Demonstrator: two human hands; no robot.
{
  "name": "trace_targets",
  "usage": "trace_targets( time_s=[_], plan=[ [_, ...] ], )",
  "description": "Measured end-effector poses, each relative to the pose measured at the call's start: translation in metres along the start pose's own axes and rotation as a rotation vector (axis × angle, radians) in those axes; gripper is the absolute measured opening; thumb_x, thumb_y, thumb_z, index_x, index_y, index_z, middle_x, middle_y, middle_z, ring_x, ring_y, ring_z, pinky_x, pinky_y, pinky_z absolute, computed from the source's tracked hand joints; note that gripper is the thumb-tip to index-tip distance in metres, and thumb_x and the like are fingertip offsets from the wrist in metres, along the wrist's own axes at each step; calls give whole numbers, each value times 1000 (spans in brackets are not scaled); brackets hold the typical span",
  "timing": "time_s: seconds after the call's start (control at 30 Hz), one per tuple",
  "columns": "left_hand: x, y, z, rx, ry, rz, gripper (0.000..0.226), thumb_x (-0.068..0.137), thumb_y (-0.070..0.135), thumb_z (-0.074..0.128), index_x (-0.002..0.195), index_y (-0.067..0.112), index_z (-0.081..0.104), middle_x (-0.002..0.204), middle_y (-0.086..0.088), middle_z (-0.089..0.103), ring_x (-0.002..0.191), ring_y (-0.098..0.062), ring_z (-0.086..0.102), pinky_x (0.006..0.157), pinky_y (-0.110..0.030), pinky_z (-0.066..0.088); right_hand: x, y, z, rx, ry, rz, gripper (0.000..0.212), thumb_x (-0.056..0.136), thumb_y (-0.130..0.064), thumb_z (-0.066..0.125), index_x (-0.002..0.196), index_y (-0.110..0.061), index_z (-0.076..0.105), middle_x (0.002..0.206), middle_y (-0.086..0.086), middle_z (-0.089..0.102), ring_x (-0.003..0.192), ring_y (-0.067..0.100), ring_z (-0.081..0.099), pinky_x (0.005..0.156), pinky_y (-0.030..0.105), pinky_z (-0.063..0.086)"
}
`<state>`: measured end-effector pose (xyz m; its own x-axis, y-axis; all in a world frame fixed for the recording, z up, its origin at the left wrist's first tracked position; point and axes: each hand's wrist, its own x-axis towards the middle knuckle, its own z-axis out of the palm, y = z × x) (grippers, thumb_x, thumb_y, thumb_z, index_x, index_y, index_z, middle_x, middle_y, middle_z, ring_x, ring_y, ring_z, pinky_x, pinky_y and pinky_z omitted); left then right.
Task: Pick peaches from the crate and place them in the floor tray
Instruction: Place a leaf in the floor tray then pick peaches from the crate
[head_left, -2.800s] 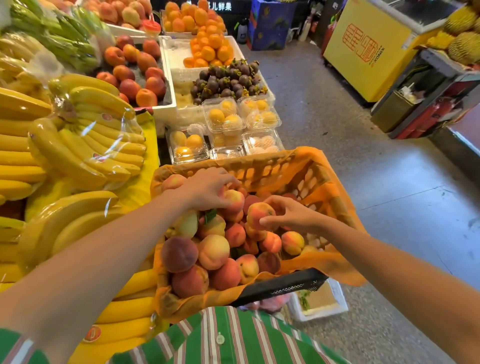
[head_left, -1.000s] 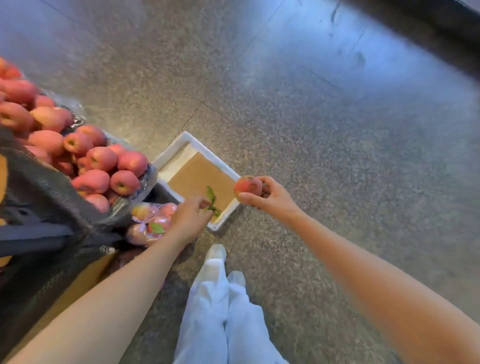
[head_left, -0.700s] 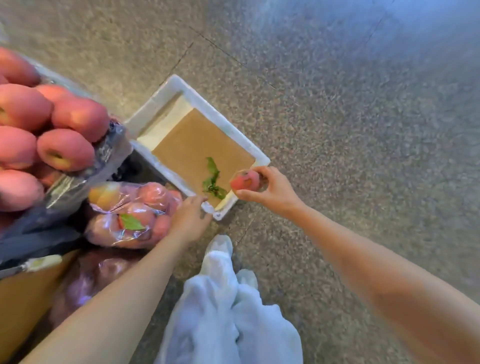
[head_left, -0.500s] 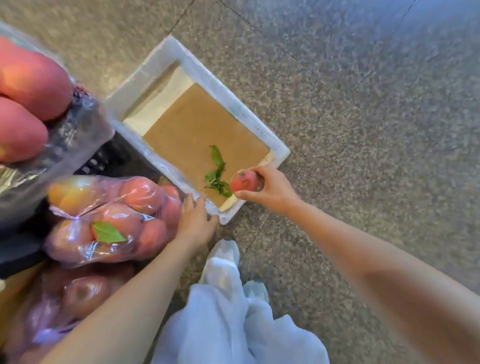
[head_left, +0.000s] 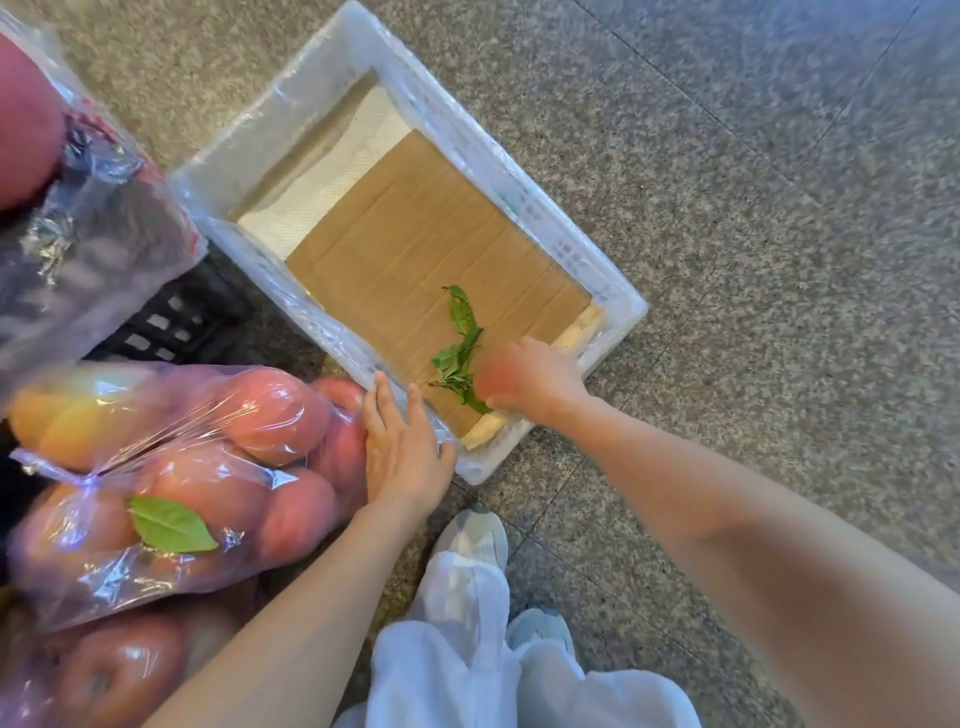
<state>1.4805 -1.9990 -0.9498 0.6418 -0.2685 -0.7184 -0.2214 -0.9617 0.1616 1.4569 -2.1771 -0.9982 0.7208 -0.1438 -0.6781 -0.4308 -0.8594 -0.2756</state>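
Note:
A white plastic tray (head_left: 540, 208) lies on the stone floor, lined with brown cardboard (head_left: 426, 270) and a white sheet. A green leafy twig (head_left: 460, 343) lies on the cardboard near the tray's near corner. My right hand (head_left: 540, 376) grips a pink peach (head_left: 496, 376) low inside that corner, beside the twig. My left hand (head_left: 402, 447) rests flat with straight fingers on the tray's near rim and holds nothing. The peach crate is out of view.
A clear bag of reddish fruit (head_left: 171, 467) hangs at the left, touching my left hand. Behind it sits a black perforated crate (head_left: 171, 322) and more wrapped fruit. My white trousers and shoe (head_left: 472, 540) are just below the tray. Speckled stone floor (head_left: 753, 208) spreads to the right.
The view has dropped closer to the tray. My right hand has lowered the peach from above the near rim down into the tray's corner. My left hand stays on the rim.

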Motion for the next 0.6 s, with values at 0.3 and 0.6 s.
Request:
trace_targets(
  time_s=[0.3,0.6],
  plan=[
    [-63,21,-65,-167,-47,68,43,91,21,48,134,14,51,136,-16,49,128,-30,40,104,-40,34,-90,-23,-70,292,21,-16,47,93,-34,59,136,-20,47,122,6,61,105,22,60,89,41,52],
    [-248,81,-219,-311,161,229,21,91,14,51,105,17,67,111,-2,64,98,-20,59,85,-36,48,-283,-88,-230,504,167,-79,24,97,-27,53,116,-15,64,109,-2,68,84,7,61,70,19,48]
  ],
)
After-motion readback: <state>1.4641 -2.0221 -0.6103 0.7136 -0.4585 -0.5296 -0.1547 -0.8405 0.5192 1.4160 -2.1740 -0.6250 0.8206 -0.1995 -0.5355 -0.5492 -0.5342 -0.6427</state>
